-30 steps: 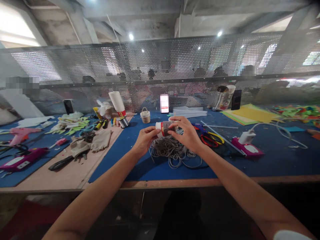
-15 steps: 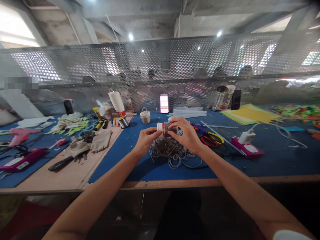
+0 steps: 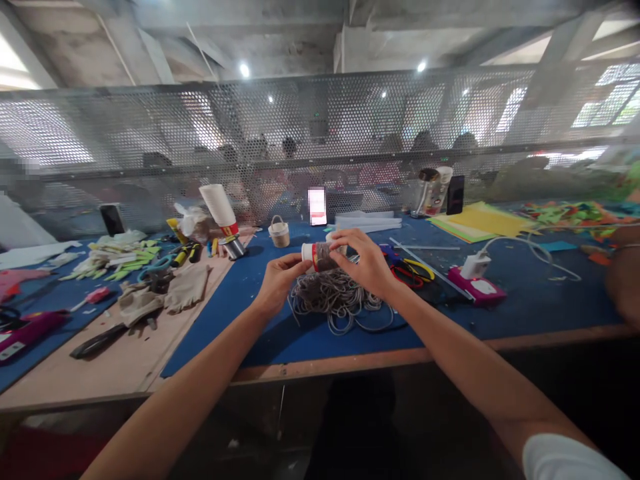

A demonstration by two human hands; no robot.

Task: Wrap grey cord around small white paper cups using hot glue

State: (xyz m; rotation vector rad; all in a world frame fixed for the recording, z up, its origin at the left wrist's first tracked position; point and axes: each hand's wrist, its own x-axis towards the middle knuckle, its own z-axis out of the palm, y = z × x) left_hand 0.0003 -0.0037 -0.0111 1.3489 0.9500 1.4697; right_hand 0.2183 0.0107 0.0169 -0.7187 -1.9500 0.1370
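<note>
A paper cup [image 3: 307, 253] lies sideways between my hands, above the table. It is white with a red band, and grey cord [image 3: 325, 257] is wound around part of it. My left hand [image 3: 278, 279] pinches the white end between thumb and fingers. On the other end, my right hand [image 3: 364, 261] has its thumb and fingers closed around the cord-wrapped part, hiding some of it. Beneath the cup, a loose tangled heap of grey cord [image 3: 334, 300] rests on the blue mat.
Behind stand a small handled basket [image 3: 279, 235], a lit phone [image 3: 317, 207] and a tilted cup stack [image 3: 218, 205]. Right are yellow-handled scissors [image 3: 421, 268] and a purple power strip [image 3: 475, 288]. Gloves [image 3: 186, 289] lie left. Another person's arm [image 3: 623, 277] shows at the right edge.
The view has swung to the right, so the table's things sit further left. Both hands still hold the cup, with more wound cord showing. Another person's arm has appeared at the right edge.
</note>
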